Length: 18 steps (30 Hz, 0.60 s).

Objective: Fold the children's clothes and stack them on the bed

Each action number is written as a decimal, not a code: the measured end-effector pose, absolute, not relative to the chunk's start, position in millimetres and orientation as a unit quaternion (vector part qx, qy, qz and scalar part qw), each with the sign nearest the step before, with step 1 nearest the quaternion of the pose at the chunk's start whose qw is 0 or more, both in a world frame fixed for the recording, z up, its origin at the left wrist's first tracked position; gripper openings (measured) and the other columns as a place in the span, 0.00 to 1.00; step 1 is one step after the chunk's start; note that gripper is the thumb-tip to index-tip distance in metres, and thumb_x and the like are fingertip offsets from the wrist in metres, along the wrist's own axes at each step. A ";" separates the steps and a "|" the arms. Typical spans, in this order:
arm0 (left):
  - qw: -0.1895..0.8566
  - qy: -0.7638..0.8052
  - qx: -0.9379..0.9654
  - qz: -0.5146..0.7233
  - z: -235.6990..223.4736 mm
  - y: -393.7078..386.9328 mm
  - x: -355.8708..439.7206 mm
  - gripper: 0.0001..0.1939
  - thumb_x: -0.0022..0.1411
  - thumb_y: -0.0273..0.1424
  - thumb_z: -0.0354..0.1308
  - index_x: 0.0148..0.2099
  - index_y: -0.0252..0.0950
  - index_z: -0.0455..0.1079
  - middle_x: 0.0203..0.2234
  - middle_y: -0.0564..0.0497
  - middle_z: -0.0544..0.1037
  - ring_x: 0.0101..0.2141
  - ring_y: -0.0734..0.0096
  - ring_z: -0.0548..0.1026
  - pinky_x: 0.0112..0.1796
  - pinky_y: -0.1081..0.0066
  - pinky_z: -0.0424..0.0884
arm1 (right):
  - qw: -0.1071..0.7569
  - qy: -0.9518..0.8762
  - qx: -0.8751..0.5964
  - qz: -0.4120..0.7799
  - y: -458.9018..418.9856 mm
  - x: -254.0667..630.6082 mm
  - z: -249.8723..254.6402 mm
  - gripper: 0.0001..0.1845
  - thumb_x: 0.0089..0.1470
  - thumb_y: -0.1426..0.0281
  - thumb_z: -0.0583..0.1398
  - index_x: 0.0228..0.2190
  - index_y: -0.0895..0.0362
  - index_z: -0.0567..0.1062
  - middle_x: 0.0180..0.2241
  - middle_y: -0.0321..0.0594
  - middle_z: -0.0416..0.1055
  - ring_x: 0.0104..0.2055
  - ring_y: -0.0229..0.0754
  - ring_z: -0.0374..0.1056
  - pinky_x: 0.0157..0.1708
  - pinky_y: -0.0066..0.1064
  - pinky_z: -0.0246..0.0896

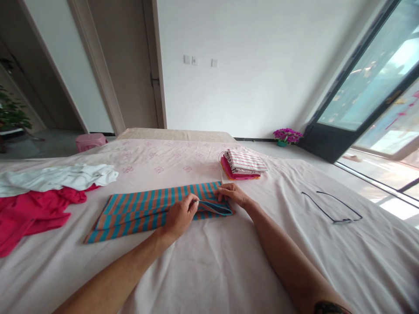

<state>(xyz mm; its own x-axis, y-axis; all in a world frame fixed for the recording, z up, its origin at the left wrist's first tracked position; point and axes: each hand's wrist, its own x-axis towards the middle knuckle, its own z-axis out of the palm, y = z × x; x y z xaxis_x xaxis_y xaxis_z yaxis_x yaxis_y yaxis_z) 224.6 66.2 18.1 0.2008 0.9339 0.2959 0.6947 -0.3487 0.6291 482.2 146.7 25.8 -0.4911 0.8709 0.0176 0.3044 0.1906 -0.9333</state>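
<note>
A striped garment (137, 213) in teal and orange-brown lies folded into a long strip on the sheet before me. My left hand (181, 213) pinches its near edge around the middle, thumb against fingers. At the strip's right end, my right hand (231, 194) has its fingers closed on the cloth. Between the two hands the fabric gapes, showing a dark inner side with a teal edge. Just beyond my right hand sits a stack of folded clothes (245, 163), a white one with red stripes on top and pink ones beneath.
Crumpled white clothing (62, 176) and red clothing (36, 209) lie at the left. A pair of glasses (340, 220) rests on the wrinkled sheet (209, 270) at the right. Past the far edge are a pink stool (91, 141) and purple flowers (288, 135).
</note>
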 end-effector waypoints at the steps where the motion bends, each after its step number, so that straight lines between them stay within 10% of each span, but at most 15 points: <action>1: 0.196 0.560 0.733 0.333 18.1 68.5 223.0 0.08 0.69 0.34 0.49 0.44 0.42 0.69 0.34 0.55 0.81 0.36 0.70 0.79 0.36 0.73 0.69 | 0.266 -0.722 -0.402 0.496 146.5 484.4 30.9 0.26 0.57 0.50 0.59 0.36 0.62 0.80 0.27 0.42 0.76 0.29 0.38 0.67 0.32 0.30 0.61; 10: 0.196 0.579 0.710 0.350 13.5 77.9 222.8 0.12 0.65 0.28 0.50 0.48 0.42 0.70 0.39 0.52 0.81 0.41 0.69 0.79 0.42 0.71 0.70 | 0.076 -0.750 -0.326 0.571 142.3 501.4 53.3 0.43 0.42 0.54 0.71 0.58 0.55 0.69 0.46 0.43 0.71 0.37 0.41 0.69 0.31 0.29 0.66; 18: 0.198 0.559 0.717 0.367 9.8 80.3 219.7 0.12 0.64 0.27 0.51 0.48 0.41 0.70 0.35 0.52 0.80 0.36 0.69 0.79 0.39 0.69 0.72 | 0.042 -0.869 -0.343 0.354 128.1 488.1 72.1 0.39 0.42 0.66 0.70 0.57 0.50 0.71 0.46 0.38 0.74 0.45 0.45 0.69 0.45 0.32 0.64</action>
